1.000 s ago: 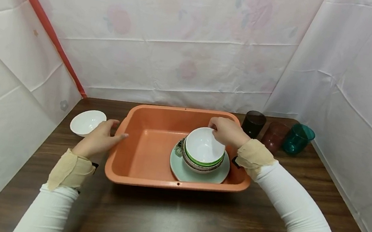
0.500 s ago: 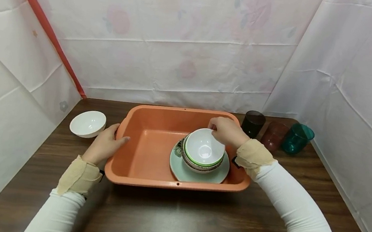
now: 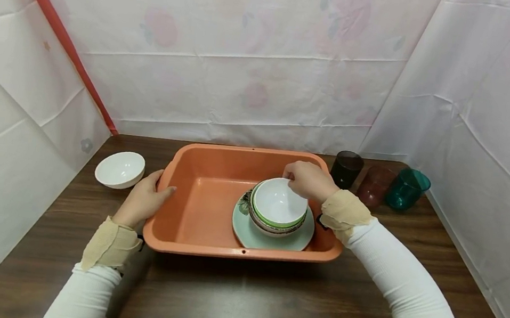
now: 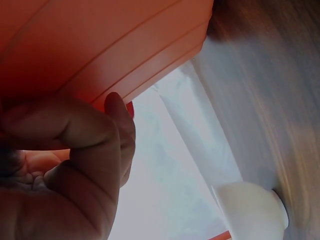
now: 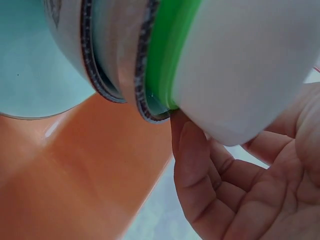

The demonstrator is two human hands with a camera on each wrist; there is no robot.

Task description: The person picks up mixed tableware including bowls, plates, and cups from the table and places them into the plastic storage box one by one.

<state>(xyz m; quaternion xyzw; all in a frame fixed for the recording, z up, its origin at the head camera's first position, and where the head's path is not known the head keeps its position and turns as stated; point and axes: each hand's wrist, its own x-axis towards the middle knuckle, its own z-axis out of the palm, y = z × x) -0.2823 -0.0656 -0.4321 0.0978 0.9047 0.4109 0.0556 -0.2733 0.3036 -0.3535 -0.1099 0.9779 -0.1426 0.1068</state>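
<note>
Under the curled fingers of the right hand [image 3: 311, 180] sits a white bowl [image 3: 280, 202], the topmost of a stack, its rim pinched between the fingers and thumb on the far side. Just below that grip is a green bowl [image 5: 165, 50], and beneath it come patterned bowls [image 5: 117, 55] with dark speckled rims. The whole stack stands on a pale green plate [image 3: 241, 228], below the right hand and slightly toward the person, a dark leafy print showing at its edge. Plate and bowls lie inside an orange basin [image 3: 209, 212], at the end nearer the right hand.

Across the basin, the left hand [image 3: 142, 203] grips its side wall, thumb over the rim and fingers bent against the outside. Just beyond the left hand, on its outer side, a second white bowl [image 3: 119, 169] rests apart on the brown table [image 3: 235, 307].

Past the right hand, outside the basin, stand three see-through cups: a dark cup [image 3: 346, 169] nearest, then a reddish cup [image 3: 374, 187] and a teal cup [image 3: 408, 190]. White sleeves and tan wraps cover both wrists.
</note>
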